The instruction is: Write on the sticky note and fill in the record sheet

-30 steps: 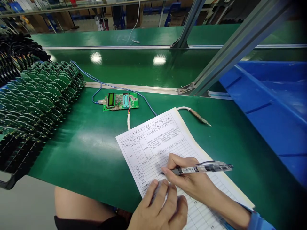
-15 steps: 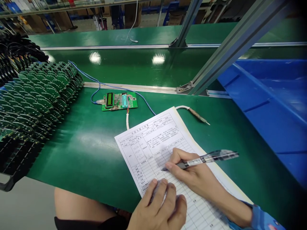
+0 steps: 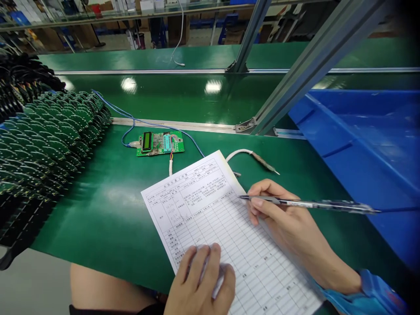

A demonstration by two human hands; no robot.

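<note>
A printed form (image 3: 229, 245) with a ruled table and some handwriting lies slanted on the green table. Across its lower left part rests my left hand (image 3: 201, 280), fingers stretched out and lying flat on the paper. My right hand (image 3: 282, 218) is closed around a pen (image 3: 305, 204), at the form's right edge. The pen lies nearly level, its tip pointing left over the upper right of the table grid; whether the tip touches the paper I cannot tell. Beyond the form sits a green circuit board (image 3: 160, 143) with a small display and a blue socket.
Rows of green circuit boards (image 3: 52, 140) stand stacked at the left, with black cables (image 3: 26, 72) behind. A blue bin (image 3: 361, 144) occupies the right. A metal post (image 3: 292, 78) rises behind the form. A white cable with a brown-wrapped tip (image 3: 262, 162) lies past the paper.
My right hand has moved up and right from the form's middle rows, the pen turning more level. The form has shifted left in view, my left hand staying on it.
</note>
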